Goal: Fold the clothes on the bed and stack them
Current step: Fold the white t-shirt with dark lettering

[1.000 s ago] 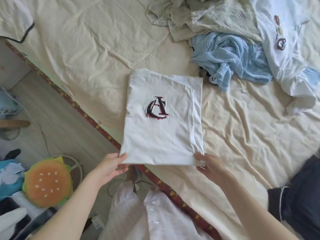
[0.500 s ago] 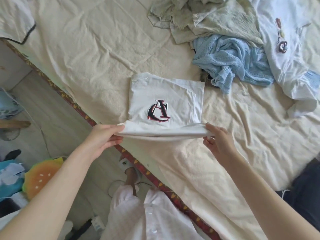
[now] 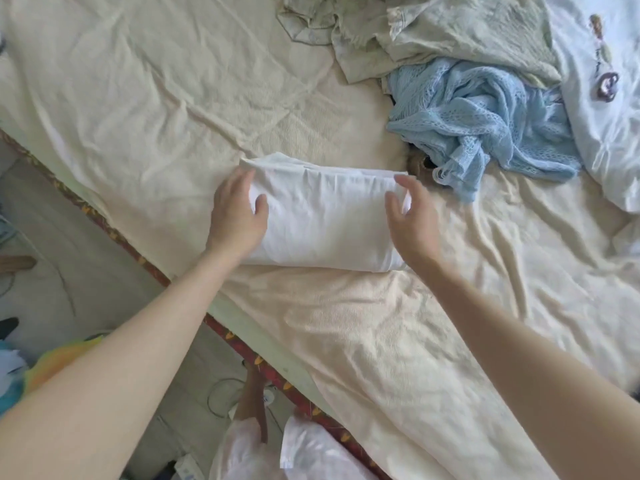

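A white T-shirt [image 3: 325, 223] lies folded in half on the cream bed sheet [image 3: 166, 98], close to the bed's left edge; its printed logo is hidden inside the fold. My left hand [image 3: 237, 213] rests flat on the shirt's left end, fingers straight and thumb on the cloth. My right hand [image 3: 410, 220] sits at the shirt's right end, its fingers loosely curved over that edge.
A crumpled light blue knit [image 3: 485, 123] lies just beyond the shirt's right corner, with a pale green garment [image 3: 467, 32] behind it and a white printed garment [image 3: 602, 98] at far right. The red patterned bed edge [image 3: 114, 233] runs diagonally; below it are floor, a cable [image 3: 221, 393] and a plush toy [image 3: 59, 358].
Both hands lifted the shirt's near edge and carried it away from me over the far half. The logo is now covered and the shirt lies half as long.
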`<state>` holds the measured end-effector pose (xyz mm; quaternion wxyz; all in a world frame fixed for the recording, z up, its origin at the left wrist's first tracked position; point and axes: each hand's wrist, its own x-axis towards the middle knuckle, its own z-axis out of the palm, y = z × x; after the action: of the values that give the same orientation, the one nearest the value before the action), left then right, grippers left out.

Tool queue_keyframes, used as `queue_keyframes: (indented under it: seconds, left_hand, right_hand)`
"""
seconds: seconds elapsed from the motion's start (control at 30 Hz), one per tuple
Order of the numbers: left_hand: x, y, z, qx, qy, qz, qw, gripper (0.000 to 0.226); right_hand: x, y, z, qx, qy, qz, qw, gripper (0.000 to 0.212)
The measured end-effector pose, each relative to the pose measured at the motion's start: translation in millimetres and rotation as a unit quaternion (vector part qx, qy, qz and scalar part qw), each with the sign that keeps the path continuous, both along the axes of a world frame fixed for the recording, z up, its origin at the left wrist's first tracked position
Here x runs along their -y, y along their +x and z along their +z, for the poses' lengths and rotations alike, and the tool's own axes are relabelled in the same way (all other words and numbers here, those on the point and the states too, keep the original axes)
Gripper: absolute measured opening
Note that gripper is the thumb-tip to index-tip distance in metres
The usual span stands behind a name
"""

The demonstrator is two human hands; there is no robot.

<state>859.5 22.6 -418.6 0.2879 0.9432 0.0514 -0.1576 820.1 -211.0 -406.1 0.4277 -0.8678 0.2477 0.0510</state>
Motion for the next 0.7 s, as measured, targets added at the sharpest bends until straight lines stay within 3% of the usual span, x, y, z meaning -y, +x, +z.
queue_keyframes:
  seconds: [0.1,0.2,0.47,0.57,0.7]
  left_hand:
    - [11.0,-25.9,-19.9,0.064,0.094,-0.205,0.972,0.052]
    - [22.8,-20.1,-44.7,0.075,0.146,-0.268,0.949,0.056]
    - [-3.1,14.2,-91.1,0.058,0.205,-0.220,0.952,0.058]
    - [-11.9,3.0,-84.9,0.052,0.131,-0.153,0.978,0.060]
    - [-19.2,-18.4,-65.2,0.013,-0.037,0.020,0.999,0.063]
  right_hand:
    - [-18.7,-21.9,-27.1,0.033,-0.178,0.240,0.954,0.044]
    - [-21.1,-20.7,-57.0,0.019,-0.256,0.294,0.921,0.053]
    - [1.4,-9.3,-103.7,0.007,-0.275,0.272,0.922,0.057]
    - [15.2,-21.2,-98.3,-0.010,-0.237,0.226,0.945,0.058]
    - [24.2,-39.2,-79.0,0.008,-0.086,0.124,0.989,0.059]
